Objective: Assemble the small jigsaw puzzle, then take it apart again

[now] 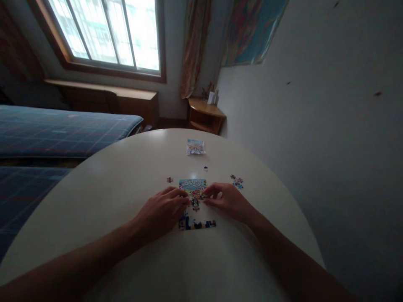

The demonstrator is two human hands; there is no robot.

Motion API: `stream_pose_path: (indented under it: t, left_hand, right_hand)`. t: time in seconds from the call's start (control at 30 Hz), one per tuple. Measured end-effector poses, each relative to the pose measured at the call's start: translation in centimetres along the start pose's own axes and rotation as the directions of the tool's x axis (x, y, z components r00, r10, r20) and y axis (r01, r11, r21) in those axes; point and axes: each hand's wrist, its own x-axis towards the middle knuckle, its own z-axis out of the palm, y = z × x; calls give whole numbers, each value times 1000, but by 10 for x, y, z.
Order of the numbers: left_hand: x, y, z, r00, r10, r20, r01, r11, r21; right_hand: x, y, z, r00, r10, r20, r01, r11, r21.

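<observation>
A partly assembled jigsaw puzzle [192, 184] lies on the white round table, with a colourful lettered top and a dark strip [201, 224] along its bottom. White tabletop shows through a gap between its middle and that strip. My left hand [170, 204] is closed at the puzzle's left edge, fingers curled and tips against the pieces. From the other side, my right hand [224, 197] grips the right edge with thumb and forefinger; the exact piece between them is too small to make out. A dark patterned part [195, 204] juts down between both hands.
Loose pieces [237, 181] lie right of the puzzle, one small piece [170, 179] to the left and another [205, 168] above. Farther back sits a small printed packet [195, 147]. A bed [69, 130] stands left of the table [126, 167]; a wall [315, 126] rises on the right.
</observation>
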Motion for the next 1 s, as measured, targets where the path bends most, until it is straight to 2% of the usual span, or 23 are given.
stream_pose_path:
  t: [0.13,0.33,0.47,0.83,1.0]
  left_hand:
    - [0,0,0,1000,-21,17,21,1000,7]
    - [1,-7,3,994,-101,-30,103,993,53]
    - [1,-11,4,991,-125,-48,129,988,81]
    - [2,-8,2,988,-152,-13,152,985,86]
    - [1,-8,3,990,-142,-16,143,985,99]
  right_hand:
    - [0,-4,2,1000,-18,-11,18,1000,-4]
    - [2,-9,20,984,-98,-147,81,990,-119]
    - [6,-10,32,972,-129,-198,98,983,-157]
    - [10,-12,44,969,-125,-211,81,975,-206]
    - [8,-12,40,973,-123,-197,82,976,-202]
